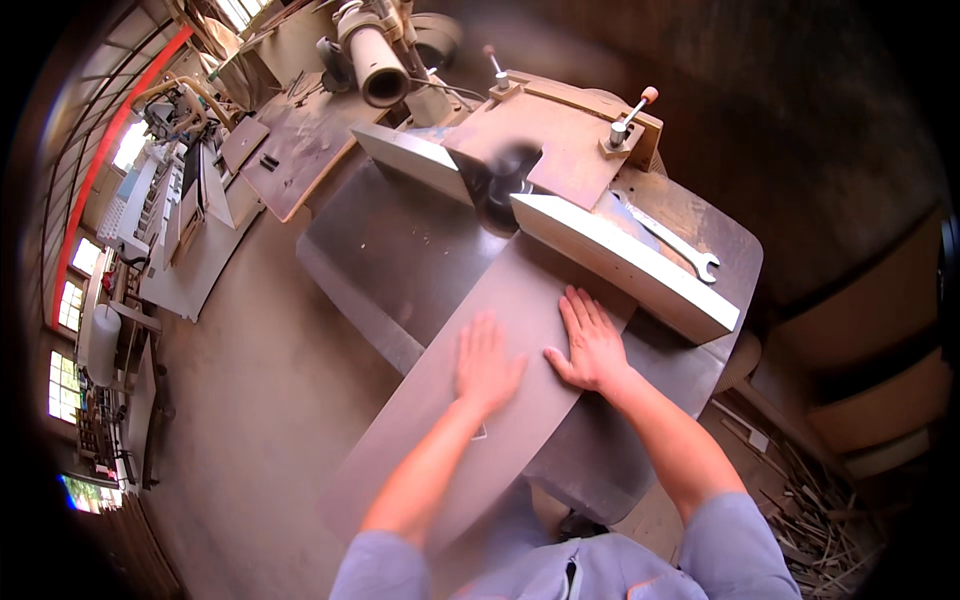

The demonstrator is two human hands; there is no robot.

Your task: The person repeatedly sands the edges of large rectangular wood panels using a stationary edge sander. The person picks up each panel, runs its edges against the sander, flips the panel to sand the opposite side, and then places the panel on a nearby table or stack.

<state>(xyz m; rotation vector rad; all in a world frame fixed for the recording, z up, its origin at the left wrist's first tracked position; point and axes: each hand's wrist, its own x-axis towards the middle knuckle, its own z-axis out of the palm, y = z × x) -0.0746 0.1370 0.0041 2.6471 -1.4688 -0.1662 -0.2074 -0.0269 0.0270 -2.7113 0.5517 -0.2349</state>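
Evidently clasping nothing, the left hand [487, 366] and right hand [592, 348] spread flat over the board [530, 405] beneath; it looks stiff, smooth, probably best held along its edges. Just beyond stands a wooden rail [625, 268].

left hand [487, 365] blurred, dark rounded part [505, 190] blurred, shirt [610, 568] cut off below

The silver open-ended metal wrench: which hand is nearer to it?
Right. The right hand, on the grey rectangular board, is across the long pale fence from the wrench; the left hand is farther to the left.
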